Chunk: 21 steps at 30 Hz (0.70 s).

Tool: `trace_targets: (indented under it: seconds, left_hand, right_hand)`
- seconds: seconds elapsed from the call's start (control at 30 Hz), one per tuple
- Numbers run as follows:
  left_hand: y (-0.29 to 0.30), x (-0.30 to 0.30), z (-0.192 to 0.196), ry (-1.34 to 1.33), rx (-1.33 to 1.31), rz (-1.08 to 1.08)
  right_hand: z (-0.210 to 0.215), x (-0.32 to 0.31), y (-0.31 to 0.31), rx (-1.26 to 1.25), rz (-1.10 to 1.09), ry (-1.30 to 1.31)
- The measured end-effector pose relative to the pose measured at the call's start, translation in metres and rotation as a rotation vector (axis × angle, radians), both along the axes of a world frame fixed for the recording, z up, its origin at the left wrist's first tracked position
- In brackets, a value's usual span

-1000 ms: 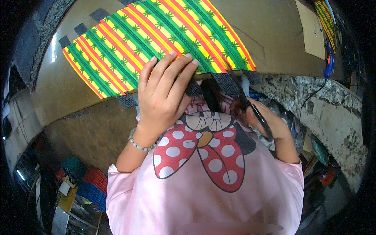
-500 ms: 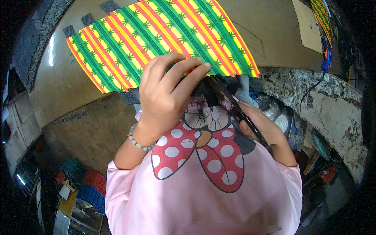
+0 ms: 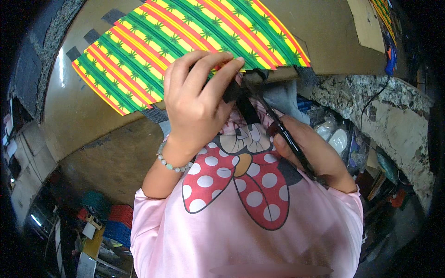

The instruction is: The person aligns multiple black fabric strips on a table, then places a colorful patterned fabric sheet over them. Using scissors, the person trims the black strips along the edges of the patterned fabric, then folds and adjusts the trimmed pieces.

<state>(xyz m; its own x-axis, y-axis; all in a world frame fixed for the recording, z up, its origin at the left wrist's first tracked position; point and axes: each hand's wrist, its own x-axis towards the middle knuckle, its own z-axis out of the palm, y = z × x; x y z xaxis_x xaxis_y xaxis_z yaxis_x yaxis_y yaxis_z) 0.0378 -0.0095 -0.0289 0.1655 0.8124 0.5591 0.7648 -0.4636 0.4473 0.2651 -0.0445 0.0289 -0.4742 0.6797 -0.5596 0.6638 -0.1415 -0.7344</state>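
Green, yellow and red striped fabric [image 3: 153, 55] with leaf prints lies over the table edge, its strips side by side. Dark mesh tabs [image 3: 91, 36] stick out beyond its far left side. My left hand [image 3: 197, 102], with a bead bracelet on the wrist, pinches the fabric's near edge between curled fingers and thumb. A dark strip hangs below those fingertips. My right hand [image 3: 315, 146] is closed round black scissors [image 3: 288, 134], their blades pointing up and left toward the pinched edge. The blade tips are partly hidden near the left fingers.
The brown table [image 3: 333, 51] curves round the fabric. A tan card [image 3: 365, 28] lies at the far right, near a blue-handled tool [image 3: 391, 60]. A rough, peeling surface [image 3: 384, 111] stands to the right, beside clear plastic bags [image 3: 324, 127]. Red and blue crates [image 3: 118, 229] stand low left.
The fabric has turned a little, its right end rising and its left end sliding left. My left hand has moved slightly up with the edge. The scissors' blades have shifted up and left.
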Motion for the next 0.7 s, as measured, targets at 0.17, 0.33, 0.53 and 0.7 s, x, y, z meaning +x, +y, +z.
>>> trace_targets:
  seconds: [0.17,0.33,0.53,0.7]
  left_hand:
    - [0.0,0.006,0.007,-0.013,-0.059,0.031]
    - [0.006,0.01,0.001,-0.014,-0.004,0.06]
    - [0.004,0.01,0.002,-0.017,-0.022,0.05]
    - [0.0,0.008,0.004,-0.008,-0.05,0.04]
  right_hand:
    - [0.006,0.014,0.002,-0.111,0.033,0.176]
    - [0.034,0.036,0.003,-0.326,-0.117,-0.072]
    - [0.013,0.024,-0.002,-0.058,0.018,0.067]
    - [-0.003,0.006,0.011,-0.009,-0.11,0.197]
